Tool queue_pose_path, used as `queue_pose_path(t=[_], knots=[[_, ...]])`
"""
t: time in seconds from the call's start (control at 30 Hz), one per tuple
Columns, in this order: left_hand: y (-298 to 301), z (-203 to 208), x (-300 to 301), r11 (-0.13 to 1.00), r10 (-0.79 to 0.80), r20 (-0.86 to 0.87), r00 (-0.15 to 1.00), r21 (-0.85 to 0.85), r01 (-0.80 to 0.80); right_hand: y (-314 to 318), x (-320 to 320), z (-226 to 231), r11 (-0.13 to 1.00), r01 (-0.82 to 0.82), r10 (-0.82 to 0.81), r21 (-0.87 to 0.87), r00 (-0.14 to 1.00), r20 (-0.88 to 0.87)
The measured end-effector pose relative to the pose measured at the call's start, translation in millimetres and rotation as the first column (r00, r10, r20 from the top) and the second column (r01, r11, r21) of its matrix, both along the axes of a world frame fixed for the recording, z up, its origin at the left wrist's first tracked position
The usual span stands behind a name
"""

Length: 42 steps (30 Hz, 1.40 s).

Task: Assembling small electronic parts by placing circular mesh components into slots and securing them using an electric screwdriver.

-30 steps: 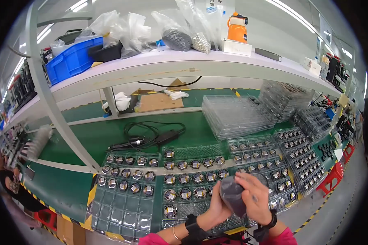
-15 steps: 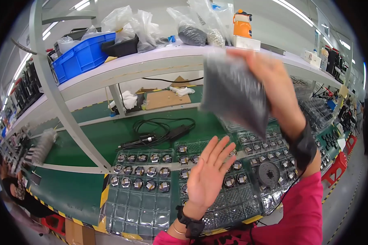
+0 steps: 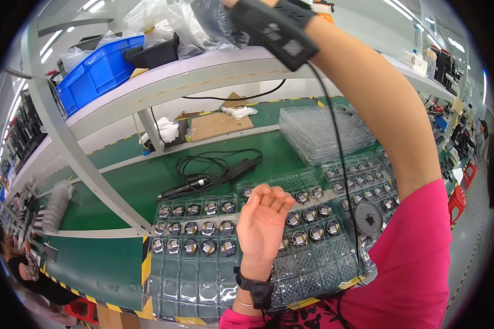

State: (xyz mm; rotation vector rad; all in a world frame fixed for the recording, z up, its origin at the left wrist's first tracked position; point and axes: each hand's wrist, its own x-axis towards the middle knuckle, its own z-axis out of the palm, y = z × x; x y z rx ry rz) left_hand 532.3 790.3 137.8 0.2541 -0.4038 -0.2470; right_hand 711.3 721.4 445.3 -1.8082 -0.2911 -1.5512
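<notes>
My right arm reaches up across the view to the shelf. At the top edge, my right hand [image 3: 229, 3] is mostly cut off and partly hidden by the black device on its wrist. A clear plastic bag with dark contents [image 3: 214, 23] hangs at its fingers, in front of other bags. My left hand [image 3: 262, 227] is raised palm up over the trays, fingers loosely curled, holding nothing. Below it, clear plastic trays [image 3: 195, 282] lie on the green bench, with small round black parts [image 3: 208, 227] in several pockets.
A blue bin [image 3: 99, 74] and a black tray stand on the shelf [image 3: 175, 82]. Beneath it lie a coiled black cable [image 3: 214, 170] and stacked clear trays [image 3: 318, 131]. A round black perforated disc [image 3: 368, 219] rests on the right-hand trays. A slanting metal post [image 3: 88, 164] rises at left.
My right hand has moved up and left with the bag, from over the trays to the shelf. My left fingers have curled from stretched out. The stacked trays are now uncovered.
</notes>
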Motion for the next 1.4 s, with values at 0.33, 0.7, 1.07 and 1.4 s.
queue_pose_path(t=[0.33, 0.7, 1.07, 1.4], knots=[[8, -5, 6, 0.997, 0.006, 0.013, 1.000, -0.081, -0.005, 23, 30, -17, 0.975, 0.081, -0.085, -0.209, 0.996, -0.006], [5, -4, 7, 0.999, 0.028, -0.068, 0.997, -0.033, -0.030, 43, 58, -30, 0.899, 0.383, -0.321, -0.214, 0.907, 0.274], [0, -6, 19, 0.999, 0.022, -0.088, 0.996, -0.022, -0.025, 30, 45, -21, 0.965, -0.102, 0.130, -0.240, 0.986, 0.105], [8, -9, 28, 0.996, 0.091, -0.091, 0.992, -0.008, -0.092, -32, 16, -16, 0.722, 0.104, -0.424, -0.685, 0.848, -0.318]])
